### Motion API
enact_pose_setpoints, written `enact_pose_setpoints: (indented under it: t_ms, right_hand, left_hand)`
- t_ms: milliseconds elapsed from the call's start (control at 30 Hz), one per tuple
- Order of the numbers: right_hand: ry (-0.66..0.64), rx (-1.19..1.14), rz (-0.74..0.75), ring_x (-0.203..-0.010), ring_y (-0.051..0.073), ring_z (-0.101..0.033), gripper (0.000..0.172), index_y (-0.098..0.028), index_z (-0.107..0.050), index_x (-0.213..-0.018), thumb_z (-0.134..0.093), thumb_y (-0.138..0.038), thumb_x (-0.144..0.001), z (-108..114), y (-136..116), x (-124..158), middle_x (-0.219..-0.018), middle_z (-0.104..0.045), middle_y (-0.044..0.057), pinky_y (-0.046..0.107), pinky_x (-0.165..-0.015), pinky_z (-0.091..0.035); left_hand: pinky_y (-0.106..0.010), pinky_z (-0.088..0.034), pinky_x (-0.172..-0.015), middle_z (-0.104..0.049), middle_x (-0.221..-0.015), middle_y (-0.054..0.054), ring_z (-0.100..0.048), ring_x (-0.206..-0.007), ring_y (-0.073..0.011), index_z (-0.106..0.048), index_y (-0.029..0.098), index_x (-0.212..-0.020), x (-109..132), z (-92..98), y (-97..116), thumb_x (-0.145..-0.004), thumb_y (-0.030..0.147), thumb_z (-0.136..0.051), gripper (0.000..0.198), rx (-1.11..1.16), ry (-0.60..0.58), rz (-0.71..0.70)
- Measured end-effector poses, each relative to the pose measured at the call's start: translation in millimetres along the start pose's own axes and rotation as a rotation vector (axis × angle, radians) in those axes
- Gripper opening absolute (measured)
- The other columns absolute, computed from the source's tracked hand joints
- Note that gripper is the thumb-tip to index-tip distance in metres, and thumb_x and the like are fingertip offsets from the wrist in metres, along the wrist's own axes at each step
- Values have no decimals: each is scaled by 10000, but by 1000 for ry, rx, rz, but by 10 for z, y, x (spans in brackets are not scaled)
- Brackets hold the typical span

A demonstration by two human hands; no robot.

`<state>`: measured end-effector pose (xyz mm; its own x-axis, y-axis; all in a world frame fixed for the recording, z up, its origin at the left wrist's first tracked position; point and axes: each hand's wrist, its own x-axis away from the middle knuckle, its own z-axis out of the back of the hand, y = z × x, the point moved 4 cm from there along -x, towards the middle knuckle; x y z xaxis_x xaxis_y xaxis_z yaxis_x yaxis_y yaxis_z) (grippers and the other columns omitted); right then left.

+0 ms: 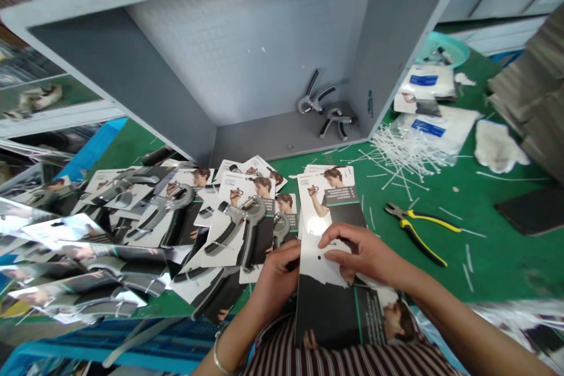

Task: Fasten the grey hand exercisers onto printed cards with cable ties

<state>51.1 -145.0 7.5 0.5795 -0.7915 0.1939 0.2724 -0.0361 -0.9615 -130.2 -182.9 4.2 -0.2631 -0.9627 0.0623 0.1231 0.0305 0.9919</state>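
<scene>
My left hand point(281, 273) grips the left edge of a printed backing card point(328, 308), held tilted close to my striped clothing. My right hand point(361, 251) is closed at the card's upper part, thumb and forefinger near a small punched hole. Whether a thin tie is between those fingers I cannot make out. Just beyond lies a stack of similar cards point(343, 197). To the left, a hand grip strengthener point(253, 217) is fastened on its card, among a heap of several others. Two loose hand grip strengtheners point(315, 97) rest inside the grey box.
A large grey open-fronted box point(282, 12) stands at the back of the green table point(520, 270). On the right are yellow-handled cutting pliers point(416, 229), a pile of white cable ties point(408, 150), plastic bags point(445, 126), a white glove point(500, 147) and a dark phone-like object point(531, 211).
</scene>
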Motion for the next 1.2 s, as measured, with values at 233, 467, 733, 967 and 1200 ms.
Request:
enact_pose_setpoints:
  t_ms: [233, 467, 733, 967, 1200]
  right_hand:
    - [-18, -31, -33, -648, 115, -621, 195, -231, -660, -981, -657, -397, -877, -7, -15, -12, -858, -663, 2, 234, -635, -476]
    - [-12, -12, -30, -684, 130, -627, 201, -231, -661, -987, -651, -400, -879, -19, -5, -13, -847, -668, 6, 238, -641, -477]
    - [2, 1, -4, -851, 184, -654, 203, -235, -667, -977, -631, -417, -894, -5, -5, -8, -894, -680, 26, 282, -724, -499]
    - [0, 64, 172, -917, 154, -621, 171, -225, -677, -936, -725, -360, -842, -34, -11, -27, -978, -662, 15, 270, -847, -454]
    - [6, 63, 173, -988, 179, -622, 129, -237, -714, -857, -675, -358, -880, -7, -66, -13, -1068, -639, 41, 312, -903, -456]
  left_hand:
    - [-267, -478, -755, -709, -901, -69, -638, -852, -190, -799, 199, -874, 13, 7, 35, -832, 260, -700, 123, 70, -25, 64]
    - [-252, -486, -687, -669, -784, -48, -596, -728, -162, -797, 192, -887, 19, 61, -61, -822, 300, -698, 161, -6, 22, 133]
    - [-299, -512, -813, -721, -972, -81, -662, -925, -219, -780, 175, -836, 10, 16, 19, -838, 236, -664, 131, 49, -64, 101]
    - [-265, -530, -759, -727, -931, -65, -694, -846, -176, -590, 184, -1152, 54, -7, -67, -736, 247, -787, 464, 325, 81, 226]
    - [-243, -462, -664, -686, -849, -30, -618, -703, -143, -595, 186, -1063, -76, 195, 30, -946, 430, -506, 285, -101, 203, 207]
